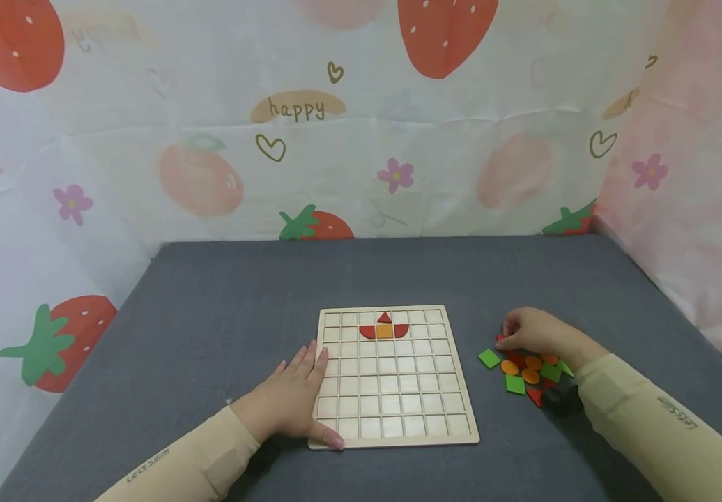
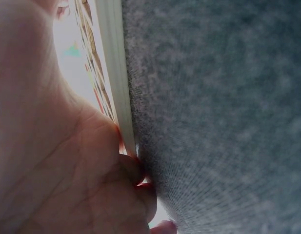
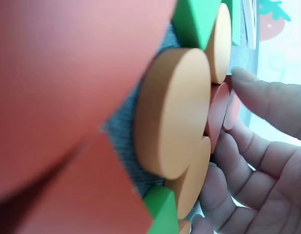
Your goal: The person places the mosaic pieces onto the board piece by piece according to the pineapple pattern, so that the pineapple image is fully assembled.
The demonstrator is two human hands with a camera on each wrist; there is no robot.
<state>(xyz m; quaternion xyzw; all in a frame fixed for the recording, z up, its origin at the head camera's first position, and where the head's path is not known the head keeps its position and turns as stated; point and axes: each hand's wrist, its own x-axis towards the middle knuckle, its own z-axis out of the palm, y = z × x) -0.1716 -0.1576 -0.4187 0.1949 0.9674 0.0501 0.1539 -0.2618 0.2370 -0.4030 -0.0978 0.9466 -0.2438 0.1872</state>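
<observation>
A light wooden grid board [image 1: 389,385] lies on the table. Near its far edge sit a red triangle [image 1: 384,318], an orange square [image 1: 385,331] and two red quarter-round pieces [image 1: 367,332]. My left hand [image 1: 292,397] rests along the board's left edge, fingers stretched out, thumb on the near left corner. In the left wrist view its palm lies against the board's side [image 2: 113,73]. At the far side of the loose pieces, my right hand [image 1: 539,336] pinches a red piece [image 3: 232,111] between thumb and fingers; the fingers partly cover it.
Loose orange discs [image 1: 530,376], green squares [image 1: 515,384] and red pieces [image 1: 534,397] lie in a pile right of the board. One green square [image 1: 489,358] lies nearest the board. Printed cloth [image 1: 436,174] hangs behind the grey table [image 1: 242,279].
</observation>
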